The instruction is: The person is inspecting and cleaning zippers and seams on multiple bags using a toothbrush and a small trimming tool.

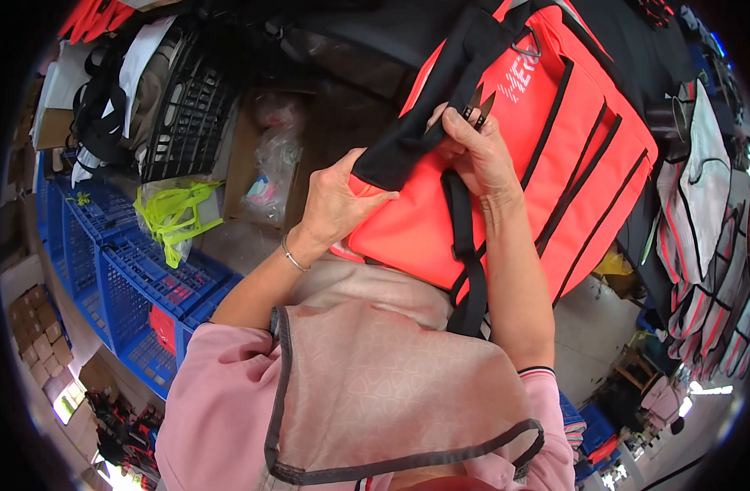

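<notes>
A neon coral bag (pixel 416 229) with black trim lies tilted across my lap and the dark work surface. My left hand (pixel 338 200) is closed on its near left edge, thumb and fingers pinching the corner where a wide black fabric band (pixel 404 147) ends. Over the bag, my right hand (pixel 480 155) grips small thread snips (pixel 480 110), blades pointing up and away from me. Its fingers also rest by the black band; whether they pinch it is hidden. A black webbing strap (pixel 463 221) hangs below my right wrist, and a metal ring (pixel 526 41) shows near the bag's far end.
Blue plastic crates (pixel 146 274) stand at the left, with bagged yellow-green strips (pixel 178 214) on top. Beyond are a black basket (pixel 191 114) and a cardboard box (pixel 242 155) holding clear plastic bags (pixel 273 168). Trimmed grey fabric pieces (pixel 696 196) hang at the right.
</notes>
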Motion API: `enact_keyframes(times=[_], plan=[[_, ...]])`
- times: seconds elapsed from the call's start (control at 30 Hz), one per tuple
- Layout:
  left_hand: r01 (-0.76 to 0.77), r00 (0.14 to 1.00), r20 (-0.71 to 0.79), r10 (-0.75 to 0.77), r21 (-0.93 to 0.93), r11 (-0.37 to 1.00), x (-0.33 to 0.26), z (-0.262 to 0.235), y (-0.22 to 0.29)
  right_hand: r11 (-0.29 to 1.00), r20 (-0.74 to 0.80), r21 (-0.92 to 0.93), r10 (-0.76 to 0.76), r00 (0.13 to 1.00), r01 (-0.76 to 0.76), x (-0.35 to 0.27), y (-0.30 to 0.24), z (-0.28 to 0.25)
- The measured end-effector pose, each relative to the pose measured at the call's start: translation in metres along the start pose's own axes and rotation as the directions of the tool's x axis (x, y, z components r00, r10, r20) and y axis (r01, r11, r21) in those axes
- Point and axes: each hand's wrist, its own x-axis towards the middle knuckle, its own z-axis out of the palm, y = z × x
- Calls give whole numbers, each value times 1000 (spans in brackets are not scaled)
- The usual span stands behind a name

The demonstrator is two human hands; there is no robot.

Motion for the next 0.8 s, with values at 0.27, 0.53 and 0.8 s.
enact_keyframes(times=[0.27,0.53,0.8], plan=[[-144,983,-88,164,202,969,8,-3,8,999,-139,46,25,990,-19,-3,4,10],[-340,928,-101,359,164,926,67,-7,42,997,-321,-17,-72,944,71,-2,4,18],[67,990,134,-50,-132,989,125,-17,27,978,-375,110,-122,919,175,-11,-1,-4]])
